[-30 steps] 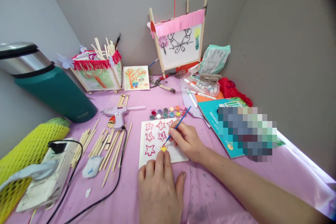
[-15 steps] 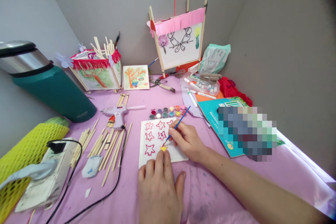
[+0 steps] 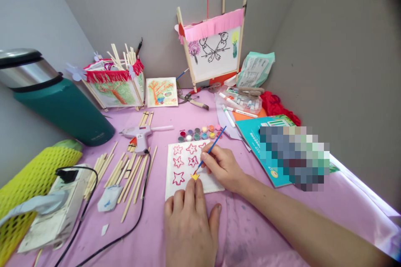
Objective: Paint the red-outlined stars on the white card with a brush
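Note:
A white sheet (image 3: 171, 162) lies on the pink tablecloth, bearing several red star outlines. My left hand (image 3: 189, 212) rests flat over its lower edge, fingers stretched forward. Its fingertips press on a small yellow star-like piece (image 3: 194, 176), partly covered by them. Pinched in my right hand (image 3: 221, 164) is a thin blue paintbrush (image 3: 216, 142), whose reddish tip touches the sheet at the upper edge of the yellow piece. Behind the sheet stand small paint pots (image 3: 196, 137) in several colours.
Left are a glue gun (image 3: 142, 135) with a black cord, bamboo sticks (image 3: 128, 175), a power strip (image 3: 53, 212) and a large green bottle (image 3: 62, 104). Right lie a teal book (image 3: 260, 146) and markers (image 3: 241, 112). A paper lantern (image 3: 216, 50) hangs behind, near pliers (image 3: 196, 102).
Almost nothing differs. The brush tip stays at the yellow piece's edge with only a slight shift, and the whole view has moved a little.

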Demonstrator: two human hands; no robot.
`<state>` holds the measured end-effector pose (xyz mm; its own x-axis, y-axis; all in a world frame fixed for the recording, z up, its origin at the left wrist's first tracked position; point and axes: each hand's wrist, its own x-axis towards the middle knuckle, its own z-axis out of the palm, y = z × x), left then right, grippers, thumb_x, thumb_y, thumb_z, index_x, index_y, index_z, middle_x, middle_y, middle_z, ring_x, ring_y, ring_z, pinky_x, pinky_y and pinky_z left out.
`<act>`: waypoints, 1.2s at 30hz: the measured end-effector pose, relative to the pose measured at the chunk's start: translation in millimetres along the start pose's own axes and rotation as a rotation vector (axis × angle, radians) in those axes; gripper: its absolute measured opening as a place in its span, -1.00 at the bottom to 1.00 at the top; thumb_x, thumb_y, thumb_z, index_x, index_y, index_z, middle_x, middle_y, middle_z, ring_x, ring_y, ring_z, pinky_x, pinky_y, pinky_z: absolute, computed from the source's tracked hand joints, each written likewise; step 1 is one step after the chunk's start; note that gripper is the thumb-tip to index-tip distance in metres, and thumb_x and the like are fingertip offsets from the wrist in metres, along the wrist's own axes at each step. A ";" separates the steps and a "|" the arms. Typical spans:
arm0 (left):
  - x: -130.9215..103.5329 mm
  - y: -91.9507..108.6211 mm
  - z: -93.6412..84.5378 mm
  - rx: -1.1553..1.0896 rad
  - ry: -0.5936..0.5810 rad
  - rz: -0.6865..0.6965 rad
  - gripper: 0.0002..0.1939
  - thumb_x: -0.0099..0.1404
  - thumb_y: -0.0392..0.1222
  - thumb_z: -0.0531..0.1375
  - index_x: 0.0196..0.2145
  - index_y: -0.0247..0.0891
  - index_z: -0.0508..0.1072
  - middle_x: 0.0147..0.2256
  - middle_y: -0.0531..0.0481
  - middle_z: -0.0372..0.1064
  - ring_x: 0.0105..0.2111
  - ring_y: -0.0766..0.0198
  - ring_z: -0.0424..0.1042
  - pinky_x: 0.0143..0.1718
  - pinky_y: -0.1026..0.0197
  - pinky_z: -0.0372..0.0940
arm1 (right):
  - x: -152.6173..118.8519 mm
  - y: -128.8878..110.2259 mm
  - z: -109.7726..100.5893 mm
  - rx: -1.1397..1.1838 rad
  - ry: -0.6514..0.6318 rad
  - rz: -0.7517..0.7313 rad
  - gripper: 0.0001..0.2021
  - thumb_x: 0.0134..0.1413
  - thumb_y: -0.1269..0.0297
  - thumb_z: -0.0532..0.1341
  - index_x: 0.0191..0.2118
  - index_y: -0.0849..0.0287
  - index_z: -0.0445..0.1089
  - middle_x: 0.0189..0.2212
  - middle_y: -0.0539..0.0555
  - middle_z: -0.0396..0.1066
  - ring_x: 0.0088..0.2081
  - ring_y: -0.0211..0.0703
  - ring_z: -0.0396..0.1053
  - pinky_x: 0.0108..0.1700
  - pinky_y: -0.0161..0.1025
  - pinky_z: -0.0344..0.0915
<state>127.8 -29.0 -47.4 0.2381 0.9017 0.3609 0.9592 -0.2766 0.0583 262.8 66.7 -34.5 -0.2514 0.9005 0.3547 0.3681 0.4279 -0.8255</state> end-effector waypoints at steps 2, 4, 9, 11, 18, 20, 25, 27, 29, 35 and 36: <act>0.0 -0.2 0.0 -0.003 0.002 0.002 -0.54 0.33 0.00 0.03 0.07 -0.33 0.33 -0.01 -0.11 0.35 -0.16 0.07 0.25 -0.15 -0.02 0.10 | 0.0 0.1 -0.1 -0.006 0.001 0.000 -0.84 0.24 0.27 0.04 -0.34 0.16 0.27 -0.59 -0.06 0.31 -0.56 -0.32 0.27 -0.46 -0.37 0.20; -0.3 -0.1 -0.2 -0.005 0.001 0.000 -0.54 0.33 -0.01 0.03 0.07 -0.33 0.33 -0.01 -0.11 0.35 -0.16 0.07 0.25 -0.15 -0.01 0.11 | 0.0 0.7 -0.1 -0.012 0.004 0.001 -0.85 0.24 0.27 0.04 -0.34 0.16 0.27 -0.59 -0.06 0.31 -0.56 -0.32 0.27 -0.46 -0.37 0.20; -1.4 0.7 -1.0 -0.007 -0.005 -0.006 -0.54 0.33 0.00 0.03 0.08 -0.33 0.33 -0.01 -0.11 0.35 -0.16 0.08 0.25 -0.15 -0.02 0.11 | -0.1 2.3 0.1 -0.010 0.006 -0.003 -0.85 0.24 0.27 0.04 -0.33 0.16 0.27 -0.58 -0.06 0.32 -0.56 -0.32 0.28 -0.45 -0.37 0.21; -1.3 0.8 -0.9 -0.009 -0.004 -0.006 -0.53 0.33 0.00 0.02 0.08 -0.34 0.33 -0.01 -0.11 0.35 -0.16 0.07 0.25 -0.15 -0.02 0.11 | 0.0 2.4 -0.1 -0.010 0.008 -0.006 -0.85 0.24 0.28 0.04 -0.33 0.16 0.27 -0.58 -0.06 0.32 -0.56 -0.33 0.27 -0.45 -0.37 0.21; -1.1 0.1 1.2 -0.006 -0.008 -0.010 -0.54 0.33 0.00 0.03 0.08 -0.32 0.33 -0.01 -0.11 0.35 -0.15 0.07 0.26 -0.15 -0.02 0.11 | 0.9 3.3 0.4 0.011 0.031 -0.037 -0.87 0.24 0.30 0.05 -0.34 0.16 0.26 -0.59 -0.07 0.31 -0.57 -0.33 0.27 -0.47 -0.38 0.20; -1.6 0.2 1.4 -0.005 -0.005 -0.008 -0.53 0.33 0.00 0.03 0.08 -0.32 0.33 -0.01 -0.12 0.35 -0.15 0.07 0.26 -0.15 -0.02 0.11 | 0.7 3.9 0.6 0.015 0.033 -0.035 -0.87 0.24 0.30 0.05 -0.33 0.16 0.26 -0.58 -0.06 0.31 -0.57 -0.33 0.27 -0.47 -0.39 0.21; -1.7 0.4 0.9 -0.004 -0.005 -0.009 -0.53 0.33 0.01 0.03 0.07 -0.32 0.33 -0.01 -0.11 0.35 -0.15 0.07 0.26 -0.14 -0.03 0.12 | 0.5 4.0 0.4 0.014 0.028 -0.035 -0.86 0.24 0.29 0.04 -0.33 0.17 0.26 -0.58 -0.07 0.31 -0.57 -0.34 0.27 -0.47 -0.39 0.20; -1.5 0.1 0.6 -0.004 -0.004 -0.008 -0.53 0.33 0.01 0.03 0.07 -0.33 0.34 -0.01 -0.11 0.35 -0.15 0.07 0.26 -0.15 -0.03 0.12 | 0.6 3.7 0.2 0.006 0.029 -0.038 -0.87 0.24 0.29 0.05 -0.33 0.17 0.26 -0.59 -0.07 0.30 -0.57 -0.34 0.26 -0.47 -0.39 0.20; -1.7 -0.2 0.5 -0.004 -0.003 -0.007 -0.53 0.33 0.01 0.02 0.07 -0.33 0.33 -0.01 -0.12 0.35 -0.15 0.07 0.26 -0.15 -0.03 0.12 | 0.6 3.6 0.0 0.000 0.030 -0.039 -0.87 0.24 0.30 0.05 -0.33 0.17 0.26 -0.59 -0.07 0.30 -0.57 -0.34 0.26 -0.47 -0.38 0.20; -1.7 -0.3 1.0 0.000 0.001 -0.001 -0.53 0.33 0.00 0.03 0.07 -0.33 0.34 -0.01 -0.12 0.35 -0.16 0.08 0.25 -0.16 -0.02 0.12 | 0.9 3.7 -0.2 -0.004 0.034 -0.044 -0.85 0.24 0.30 0.04 -0.34 0.17 0.26 -0.60 -0.07 0.27 -0.58 -0.34 0.23 -0.47 -0.37 0.17; -1.5 -0.4 1.1 -0.001 0.004 -0.001 -0.53 0.32 0.00 0.03 0.07 -0.33 0.34 -0.02 -0.12 0.35 -0.16 0.08 0.25 -0.16 -0.02 0.12 | 1.1 3.7 -0.2 -0.005 0.038 -0.046 -0.85 0.24 0.30 0.04 -0.35 0.17 0.26 -0.60 -0.08 0.26 -0.58 -0.34 0.23 -0.47 -0.37 0.17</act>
<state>127.2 -29.9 -49.0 0.2366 0.9006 0.3645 0.9593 -0.2760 0.0593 264.0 69.3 -37.1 -0.2342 0.8821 0.4087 0.3616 0.4692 -0.8057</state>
